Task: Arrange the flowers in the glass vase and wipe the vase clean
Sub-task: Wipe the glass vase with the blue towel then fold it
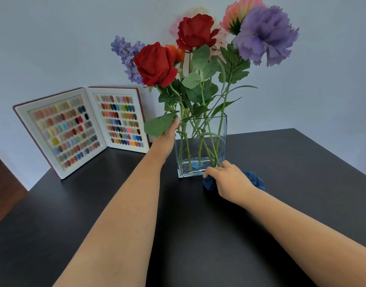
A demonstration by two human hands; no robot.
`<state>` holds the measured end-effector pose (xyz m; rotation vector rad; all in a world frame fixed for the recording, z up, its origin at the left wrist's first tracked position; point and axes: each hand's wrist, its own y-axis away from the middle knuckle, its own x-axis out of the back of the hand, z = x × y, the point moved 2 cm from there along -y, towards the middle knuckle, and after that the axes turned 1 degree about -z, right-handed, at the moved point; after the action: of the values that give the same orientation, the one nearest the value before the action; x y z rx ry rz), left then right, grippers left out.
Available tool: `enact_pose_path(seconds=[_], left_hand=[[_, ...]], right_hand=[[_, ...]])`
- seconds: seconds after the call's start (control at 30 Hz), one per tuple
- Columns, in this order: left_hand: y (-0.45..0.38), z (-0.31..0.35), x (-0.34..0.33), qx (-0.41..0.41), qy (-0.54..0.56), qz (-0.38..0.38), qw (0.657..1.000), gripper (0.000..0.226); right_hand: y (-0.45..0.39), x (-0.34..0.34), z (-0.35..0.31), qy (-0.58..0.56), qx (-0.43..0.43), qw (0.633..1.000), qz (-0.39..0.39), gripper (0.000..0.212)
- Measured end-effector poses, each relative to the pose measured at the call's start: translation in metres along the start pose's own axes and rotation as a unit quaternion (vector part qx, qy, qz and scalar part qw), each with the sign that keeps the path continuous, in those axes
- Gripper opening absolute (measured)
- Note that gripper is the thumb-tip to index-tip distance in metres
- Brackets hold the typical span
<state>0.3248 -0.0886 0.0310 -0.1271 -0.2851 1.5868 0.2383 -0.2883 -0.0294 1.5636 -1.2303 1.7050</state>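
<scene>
**Wipe phase: cloth at the vase's base, right side**

Black table (pixel 281 204) carries everything. Open swatch book (pixel 82 129) stands propped at the back left against the wall, well apart from the work.

Flowers (pixel 198 65) are already in the vase: two red roses, one large purple carnation-type bloom, one lavender-coloured spike, one orange bloom half hidden, and at least two pink or pale blooms behind. Exact count at the back is hard to tell.

One glass vase (pixel 200 146), rectangular, upright, long axis vertical, standing mid-table straight ahead of both arms.

Left hand (pixel 167 135) grips the vase's upper left corner at the rim, thumb up against the glass, steadying it; a leaf partly covers the fingers.

Right hand (pixel 229 179) is closed round a bunched blue cloth (pixel 254 180), fingertips touching the lower right corner of the near face.

Key relation: the cloth sits at the bottom, so the unwiped glass runs upward from the right hand. Likely next stroke is up along the vertical face, the left hand bracing against tipping.
</scene>
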Motion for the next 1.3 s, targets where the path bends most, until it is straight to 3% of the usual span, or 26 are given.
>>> enact_pose_path(seconds=[0.07,0.17,0.2,0.27,0.37,0.43,0.57,0.73,0.83,0.93,1.0,1.07,1.17,1.3], left_hand=[[0.0,0.0,0.0,-0.004,0.008,0.0,1.0,0.028],[0.001,0.001,0.002,0.001,0.015,0.011,1.0,0.054],[0.002,0.001,0.002,0.001,0.016,0.015,1.0,0.061],[0.005,0.001,0.003,-0.002,0.019,0.018,1.0,0.067],[0.008,-0.001,0.004,0.005,0.025,0.01,1.0,0.074],[0.009,-0.001,0.005,0.012,0.032,-0.007,0.999,0.07],[0.007,-0.005,0.008,0.018,0.059,-0.05,0.997,0.054],[0.004,-0.008,0.012,0.044,0.08,-0.058,0.994,0.055],[0.006,-0.007,0.008,0.055,0.078,-0.021,0.995,0.067],[0.009,-0.007,0.003,0.052,0.094,-0.004,0.994,0.057],[0.01,-0.006,0.002,0.052,0.101,-0.001,0.993,0.052],[0.01,-0.006,0.001,0.052,0.115,-0.012,0.992,0.063],[0.011,-0.007,-0.001,0.062,0.147,-0.043,0.986,0.086],[0.014,-0.005,-0.004,0.074,0.168,-0.04,0.982,0.084]], right_hand=[[0.007,0.005,0.017,0.014,-0.026,1.0,-0.012,0.044],[0.015,0.015,0.032,0.04,-0.049,0.998,-0.025,0.043],[0.016,0.022,0.033,0.035,-0.048,0.998,0.002,0.042],[0.016,0.042,0.025,-0.022,-0.011,0.991,0.128,0.04],[0.006,0.069,-0.001,-0.074,0.103,0.935,0.331,0.036],[-0.012,0.08,-0.018,-0.047,0.157,0.911,0.379,0.034],[-0.044,0.076,-0.037,0.075,0.242,0.909,0.33,0.037],[-0.049,0.043,-0.05,0.078,0.27,0.918,0.278,0.039],[-0.038,0.019,-0.048,0.085,0.303,0.933,0.177,0.036],[-0.026,0.008,-0.038,0.086,0.313,0.943,0.068,0.035],[-0.024,0.015,-0.031,0.093,0.315,0.943,0.049,0.035],[-0.026,0.032,-0.024,0.106,0.317,0.939,0.081,0.033],[-0.034,0.066,-0.009,0.086,0.28,0.936,0.193,0.034],[-0.039,0.09,0.009,0.059,0.21,0.918,0.332,0.037]])
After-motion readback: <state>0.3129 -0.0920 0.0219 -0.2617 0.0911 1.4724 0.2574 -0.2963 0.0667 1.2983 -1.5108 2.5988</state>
